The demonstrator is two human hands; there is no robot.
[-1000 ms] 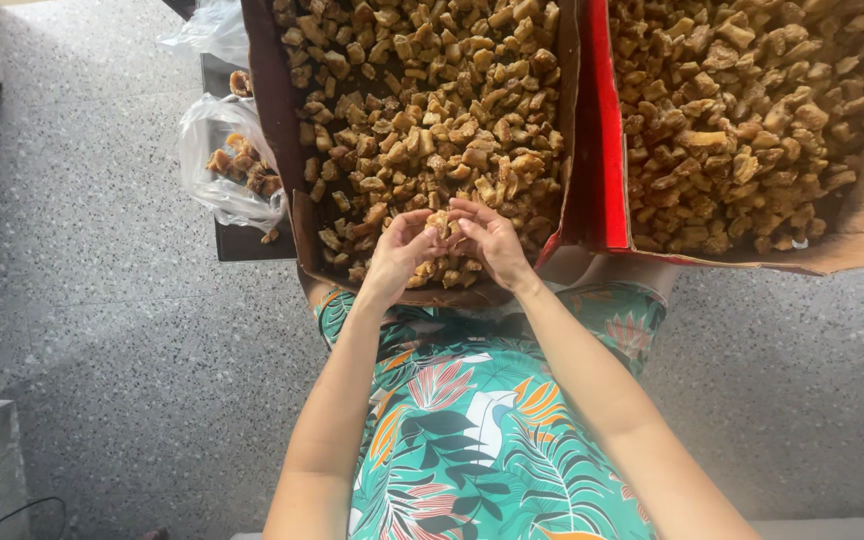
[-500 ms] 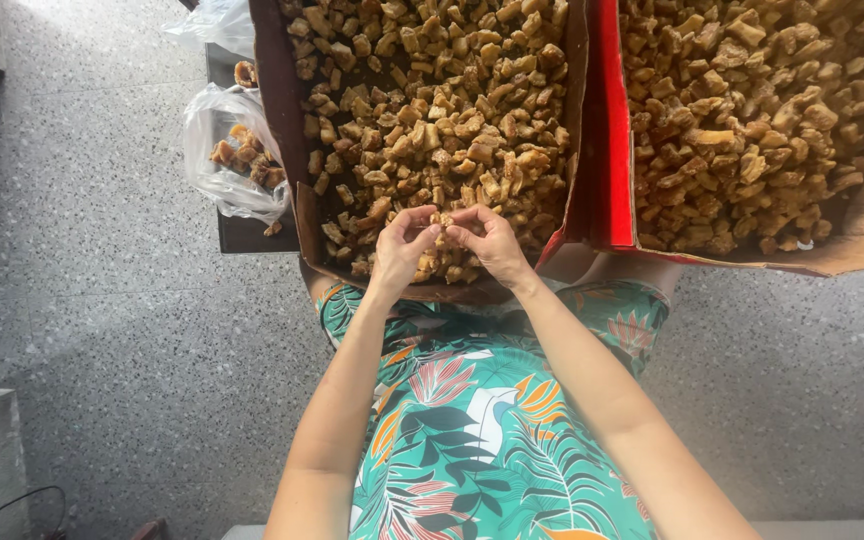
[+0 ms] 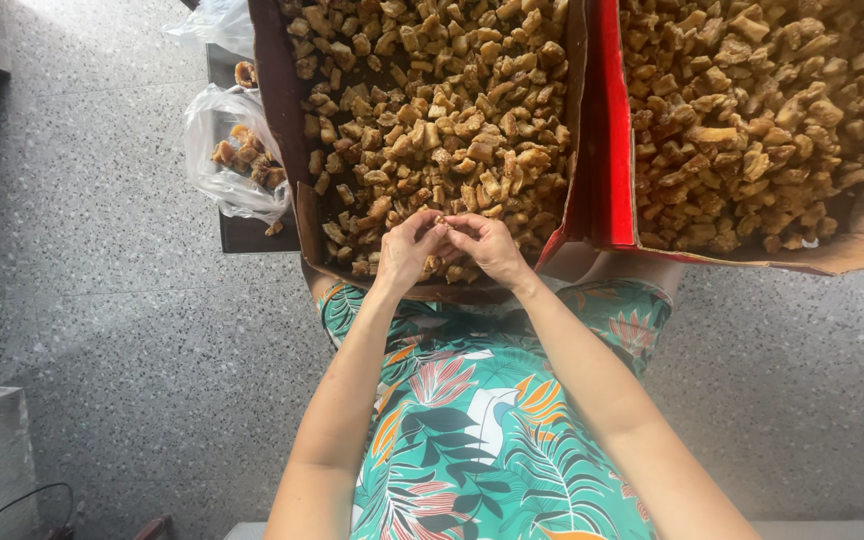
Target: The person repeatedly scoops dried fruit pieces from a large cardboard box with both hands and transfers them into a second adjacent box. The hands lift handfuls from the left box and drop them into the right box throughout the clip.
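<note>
You are pinching one small golden-brown chunk (image 3: 441, 222), crusty and irregular, between the fingertips of both hands. It is sitting just above the near edge of the brown cardboard box (image 3: 282, 120), at six o'clock of its heaped pile of like pieces (image 3: 432, 110).

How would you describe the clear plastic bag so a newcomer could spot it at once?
Start at the big brown cardboard box full of tan chunks, above the left hand. Just off that box's left wall, on a dark stand, sits the clear plastic bag. It alone is crinkled, see-through film, holding only a few darker brown pieces rather than a full heap.
</note>
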